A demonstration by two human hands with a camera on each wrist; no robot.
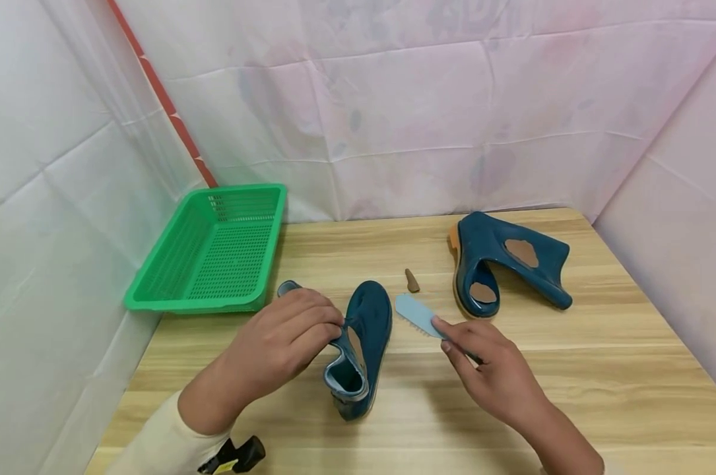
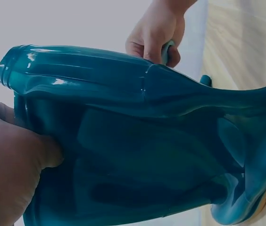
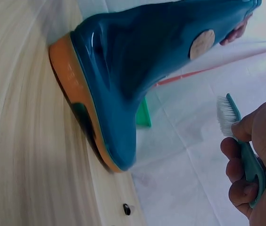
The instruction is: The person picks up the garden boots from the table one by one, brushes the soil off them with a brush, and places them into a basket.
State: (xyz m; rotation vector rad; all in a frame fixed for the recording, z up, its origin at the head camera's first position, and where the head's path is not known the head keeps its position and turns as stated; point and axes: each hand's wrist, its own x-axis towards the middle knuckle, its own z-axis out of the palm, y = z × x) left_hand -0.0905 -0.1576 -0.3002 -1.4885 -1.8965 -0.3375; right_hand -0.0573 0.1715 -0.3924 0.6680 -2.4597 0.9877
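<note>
A dark blue-green rubber boot (image 1: 371,310) with an orange sole (image 3: 71,75) stands on the table, sole down. My left hand (image 1: 292,333) grips the top of its shaft (image 2: 100,89), the thumb showing inside the opening in the left wrist view. A brown patch (image 3: 202,44) marks the shaft. To the right of the boot, my right hand (image 1: 494,369) holds a light blue-green scrub brush (image 1: 416,314) by its handle (image 3: 251,165). The brush's pale bristles (image 3: 226,116) are apart from the boot.
A second boot (image 1: 482,244) with brown patches lies on its side at the right back. A small brown piece (image 1: 412,280) lies near the brush. The green plastic basket (image 1: 262,297) stands at the left back. White sheets (image 1: 393,99) enclose the wooden table (image 1: 571,369).
</note>
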